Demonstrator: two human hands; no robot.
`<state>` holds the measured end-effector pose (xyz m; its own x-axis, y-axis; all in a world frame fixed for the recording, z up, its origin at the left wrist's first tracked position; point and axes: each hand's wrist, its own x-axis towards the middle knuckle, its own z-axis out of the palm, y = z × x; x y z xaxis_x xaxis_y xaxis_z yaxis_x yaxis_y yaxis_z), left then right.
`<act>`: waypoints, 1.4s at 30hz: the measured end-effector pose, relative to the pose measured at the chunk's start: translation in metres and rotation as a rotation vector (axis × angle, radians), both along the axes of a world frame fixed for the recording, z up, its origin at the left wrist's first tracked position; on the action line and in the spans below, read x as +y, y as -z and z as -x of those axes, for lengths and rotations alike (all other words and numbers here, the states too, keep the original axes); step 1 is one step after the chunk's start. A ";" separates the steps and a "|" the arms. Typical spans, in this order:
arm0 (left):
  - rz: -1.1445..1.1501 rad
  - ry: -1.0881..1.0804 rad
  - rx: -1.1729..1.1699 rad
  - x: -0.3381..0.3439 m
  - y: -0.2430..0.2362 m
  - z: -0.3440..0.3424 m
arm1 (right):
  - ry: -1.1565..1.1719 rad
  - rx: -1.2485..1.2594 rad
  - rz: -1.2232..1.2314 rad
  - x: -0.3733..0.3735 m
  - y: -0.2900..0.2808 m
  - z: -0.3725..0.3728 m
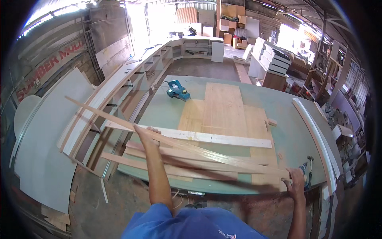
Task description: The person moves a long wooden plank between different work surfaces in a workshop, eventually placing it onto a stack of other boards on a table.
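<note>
I hold 1 long wooden strip slantwise over the green table. My left hand is wrapped around it, over the table's left part. My right hand is at the strip's right end, near the table's front right corner. Its fingers are bent there, but I cannot tell if they pinch the wood. A blue hand planer sits at the table's back left. A hammer lies near its right front corner.
</note>
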<state>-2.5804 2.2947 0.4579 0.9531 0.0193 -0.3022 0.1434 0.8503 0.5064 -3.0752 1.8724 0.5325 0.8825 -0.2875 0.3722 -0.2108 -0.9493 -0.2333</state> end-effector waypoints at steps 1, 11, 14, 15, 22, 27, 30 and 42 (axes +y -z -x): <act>-0.012 0.002 -0.013 0.017 -0.015 0.015 | -0.006 -0.042 0.119 0.010 0.009 0.021; -0.319 -0.165 -0.371 0.172 -0.099 0.197 | 0.346 0.214 -0.201 0.159 0.268 0.272; -0.547 -0.312 -0.336 0.223 -0.111 0.237 | 0.413 0.784 -0.277 0.227 0.366 0.340; -0.526 -0.363 -0.296 0.242 -0.114 0.250 | 0.413 0.700 -0.367 0.255 0.392 0.351; -1.133 -0.817 -0.330 0.348 -0.110 0.305 | 0.195 0.758 -0.547 0.366 0.411 0.298; -1.298 -0.986 -0.323 0.420 -0.093 0.324 | 0.186 0.549 -0.558 0.380 0.359 0.224; -1.373 -1.003 -0.263 0.481 -0.082 0.334 | 0.102 0.594 -0.518 0.404 0.335 0.172; -1.103 -0.789 -0.515 0.716 -0.057 0.275 | -0.729 0.408 -0.651 0.792 0.202 -0.153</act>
